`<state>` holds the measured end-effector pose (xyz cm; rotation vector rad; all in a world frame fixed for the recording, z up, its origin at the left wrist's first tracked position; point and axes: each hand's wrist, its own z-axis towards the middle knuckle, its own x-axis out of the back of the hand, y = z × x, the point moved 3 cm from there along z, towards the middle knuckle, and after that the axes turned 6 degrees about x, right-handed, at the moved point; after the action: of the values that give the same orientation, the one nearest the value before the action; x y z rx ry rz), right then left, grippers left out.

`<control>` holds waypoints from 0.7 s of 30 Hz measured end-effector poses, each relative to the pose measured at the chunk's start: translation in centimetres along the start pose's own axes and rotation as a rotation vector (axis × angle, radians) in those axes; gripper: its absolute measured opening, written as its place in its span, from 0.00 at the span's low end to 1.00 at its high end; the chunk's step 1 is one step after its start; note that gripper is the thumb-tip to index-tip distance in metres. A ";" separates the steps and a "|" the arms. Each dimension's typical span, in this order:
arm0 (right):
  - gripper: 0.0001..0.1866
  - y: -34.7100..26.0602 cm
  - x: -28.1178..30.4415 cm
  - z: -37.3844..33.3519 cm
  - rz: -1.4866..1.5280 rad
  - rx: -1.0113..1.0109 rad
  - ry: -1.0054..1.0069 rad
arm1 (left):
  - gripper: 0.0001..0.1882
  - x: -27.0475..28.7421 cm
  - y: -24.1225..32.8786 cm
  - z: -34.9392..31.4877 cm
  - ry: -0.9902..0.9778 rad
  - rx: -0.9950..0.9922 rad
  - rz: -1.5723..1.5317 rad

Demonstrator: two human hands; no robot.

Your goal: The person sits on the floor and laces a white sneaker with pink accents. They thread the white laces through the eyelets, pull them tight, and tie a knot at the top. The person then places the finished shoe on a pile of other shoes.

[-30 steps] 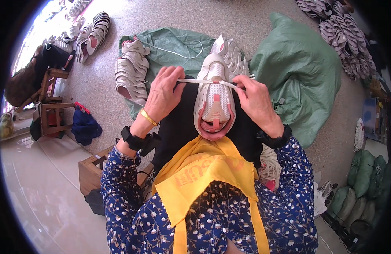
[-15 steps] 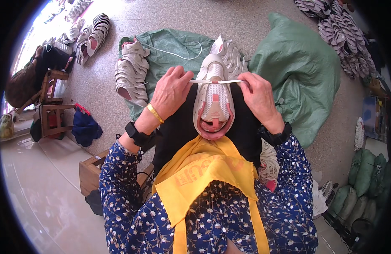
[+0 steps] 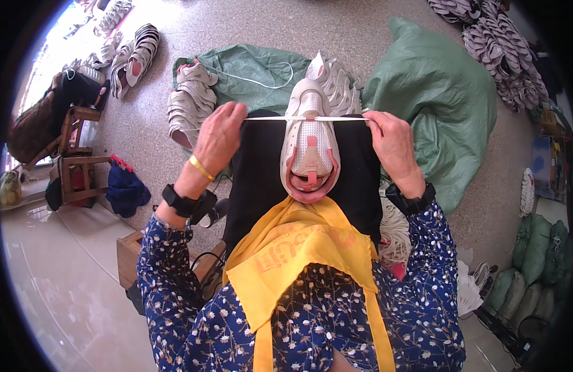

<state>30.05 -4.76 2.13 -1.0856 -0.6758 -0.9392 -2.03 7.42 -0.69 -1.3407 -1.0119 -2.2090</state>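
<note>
A white and pink shoe upper (image 3: 311,146) rests on my lap over black trousers, toe pointing away, its heel opening near the yellow apron (image 3: 299,248). A white shoelace (image 3: 268,118) runs through the front of its lacing area and is stretched straight out to both sides. On the left, my left hand (image 3: 219,137) is closed on one end of the lace, its fingertips curled out of sight. My right hand (image 3: 390,141) pinches the other side between thumb and fingers. Both hands are well apart from the shoe.
Stacked white uppers (image 3: 192,102) lie on a green sack (image 3: 252,62) ahead of me. A bulky green bag (image 3: 432,111) stands at the right. More uppers (image 3: 500,56) are piled far right. A bundle of white laces (image 3: 395,232) hangs by my right thigh. Left is a wooden chair (image 3: 82,167).
My hands have moved apart, the left one further left and the right one slightly right. More lace now shows on each side of the shoe, pulled straight.
</note>
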 end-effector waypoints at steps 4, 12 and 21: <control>0.07 1.5 -0.1 -0.3 -0.032 -0.014 0.002 | 0.10 1.6 -5.2 -2.7 -0.079 0.146 0.147; 0.08 5.9 0.7 -3.1 0.046 -0.149 0.052 | 0.01 5.1 -17.4 -11.2 0.038 0.458 0.346; 0.12 16.2 2.5 -9.7 0.204 -0.551 0.075 | 0.01 6.7 -23.9 -17.2 0.122 0.607 0.435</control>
<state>45.75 -11.95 -5.99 -1.5625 -0.2341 -1.0087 -30.80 11.34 -9.11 -1.0099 -1.0978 -1.4788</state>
